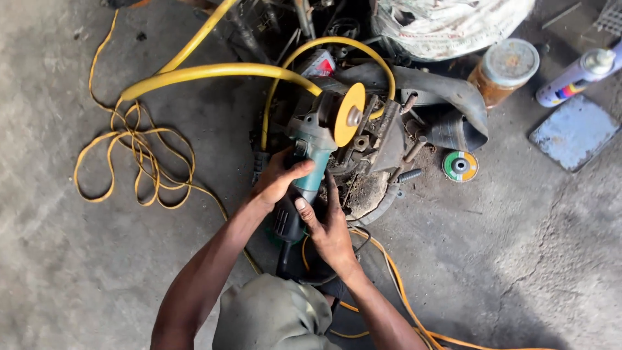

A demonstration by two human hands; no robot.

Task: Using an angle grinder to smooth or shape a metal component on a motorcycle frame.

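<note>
A teal and grey angle grinder [310,150] with a yellow disc [349,113] lies over a dirty metal vise [376,146] on the concrete floor. My left hand [277,178] wraps around the grinder's teal body from the left. My right hand [327,227] grips the black rear handle from below, thumb on the body. The disc faces up, next to the vise jaws. The grinder's black cord runs down toward my knee.
A thick yellow hose [214,70] arcs above the grinder. Thin yellow cable [139,155] lies coiled at left. A spare green-yellow disc [460,166], a lidded jar [505,70], a spray can [576,78] and a grey plate [573,133] sit at right.
</note>
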